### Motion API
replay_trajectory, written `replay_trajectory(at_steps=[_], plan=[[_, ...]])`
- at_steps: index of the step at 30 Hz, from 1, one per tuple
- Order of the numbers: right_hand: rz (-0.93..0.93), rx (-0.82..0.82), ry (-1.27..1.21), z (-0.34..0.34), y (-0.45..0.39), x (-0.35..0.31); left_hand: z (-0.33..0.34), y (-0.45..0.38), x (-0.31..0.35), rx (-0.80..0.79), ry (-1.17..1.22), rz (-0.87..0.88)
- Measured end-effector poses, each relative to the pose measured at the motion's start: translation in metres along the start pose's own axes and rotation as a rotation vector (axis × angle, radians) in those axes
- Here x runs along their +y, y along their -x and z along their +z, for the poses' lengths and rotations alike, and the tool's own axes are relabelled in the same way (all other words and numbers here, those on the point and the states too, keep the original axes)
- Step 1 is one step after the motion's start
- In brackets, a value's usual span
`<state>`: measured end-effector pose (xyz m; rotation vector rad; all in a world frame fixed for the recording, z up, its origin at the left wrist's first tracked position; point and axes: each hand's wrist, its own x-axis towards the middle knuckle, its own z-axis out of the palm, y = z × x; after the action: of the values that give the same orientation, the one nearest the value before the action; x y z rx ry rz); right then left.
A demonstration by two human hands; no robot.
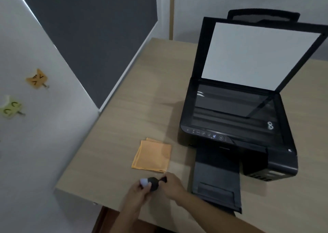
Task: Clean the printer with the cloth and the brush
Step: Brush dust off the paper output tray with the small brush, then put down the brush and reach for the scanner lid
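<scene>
A black printer [237, 126] stands on the right of the wooden table [134, 94] with its scanner lid [259, 53] raised and the glass showing. A folded orange cloth [152, 155] lies flat left of the printer's output tray [217, 181]. Just below the cloth, near the table's front edge, both hands hold a small brush [154, 182] with a round black bulb and a white end. My left hand [140, 192] grips the white end and bulb. My right hand [171, 184] pinches the dark tip on the other side.
A white wall with two cat-shaped hooks [37, 79] runs along the left, beside a dark panel [95, 34]. The table's front edge is close to my hands. The output tray sticks out past the printer toward me.
</scene>
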<state>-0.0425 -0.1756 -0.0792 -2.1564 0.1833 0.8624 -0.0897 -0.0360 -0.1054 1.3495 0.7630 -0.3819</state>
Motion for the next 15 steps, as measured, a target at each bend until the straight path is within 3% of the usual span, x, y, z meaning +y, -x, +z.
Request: replay_trajectory(at_steps=[6, 15], plan=[[-0.022, 0.039, 0.101, 0.03, -0.013, -0.004, -0.032, -0.022, -0.004, 0.173, -0.408, 0.099], [-0.092, -0.005, 0.189, 0.021, -0.021, 0.002, -0.026, -0.035, -0.005, 0.315, -0.591, 0.09]])
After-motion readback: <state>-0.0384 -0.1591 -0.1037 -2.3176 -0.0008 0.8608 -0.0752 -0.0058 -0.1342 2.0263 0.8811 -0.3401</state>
